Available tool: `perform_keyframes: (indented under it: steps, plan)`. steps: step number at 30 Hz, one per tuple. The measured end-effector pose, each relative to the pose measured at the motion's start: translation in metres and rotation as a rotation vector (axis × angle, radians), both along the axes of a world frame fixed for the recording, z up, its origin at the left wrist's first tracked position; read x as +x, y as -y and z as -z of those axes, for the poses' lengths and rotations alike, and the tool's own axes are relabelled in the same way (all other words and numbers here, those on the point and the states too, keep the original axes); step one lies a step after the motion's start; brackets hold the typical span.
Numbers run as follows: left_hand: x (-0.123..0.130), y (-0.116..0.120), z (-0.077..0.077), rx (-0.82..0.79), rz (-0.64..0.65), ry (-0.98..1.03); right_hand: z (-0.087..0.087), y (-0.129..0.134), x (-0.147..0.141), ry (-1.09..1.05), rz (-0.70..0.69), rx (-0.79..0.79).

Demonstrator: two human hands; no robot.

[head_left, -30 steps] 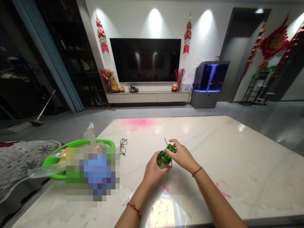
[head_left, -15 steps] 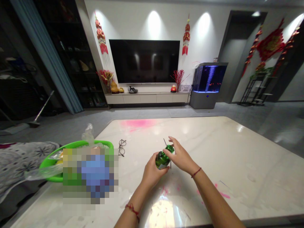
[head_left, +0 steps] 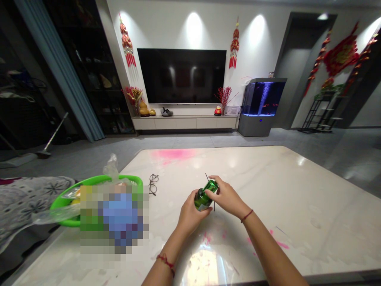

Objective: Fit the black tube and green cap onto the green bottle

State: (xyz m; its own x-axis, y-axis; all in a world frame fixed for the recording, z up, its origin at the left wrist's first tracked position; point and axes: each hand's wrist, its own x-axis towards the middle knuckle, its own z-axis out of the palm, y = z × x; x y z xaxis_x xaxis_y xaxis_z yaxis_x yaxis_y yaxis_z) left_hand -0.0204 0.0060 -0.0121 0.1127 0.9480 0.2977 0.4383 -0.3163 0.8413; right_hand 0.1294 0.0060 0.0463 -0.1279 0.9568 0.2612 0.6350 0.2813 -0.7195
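Glasses (head_left: 153, 184) lie on the table (head_left: 268, 190), right of the basket (head_left: 86, 182).

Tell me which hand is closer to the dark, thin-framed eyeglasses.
Left. The left hand is right of the eyeglasses, nearer the camera; the right hand is farther right.

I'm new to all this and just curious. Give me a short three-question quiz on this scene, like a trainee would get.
1. True or false: the eyeglasses lie on the table, outside the green basket.
2. What does the left hand hold?
A) a blue cup
B) a dark green container
C) a red flower
3. Fill in the blank: the right hand has a thin ____ bracelet at its wrist.

Key: 1 true; 2 B; 3 red.
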Motion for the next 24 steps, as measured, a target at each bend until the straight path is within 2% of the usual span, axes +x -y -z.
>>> perform_keyframes:
  steps: [24]
  plan:
    - [-0.005,-0.001,-0.005,-0.019,0.012,0.003,-0.002,-0.003,0.015,-0.038,0.062,0.044]
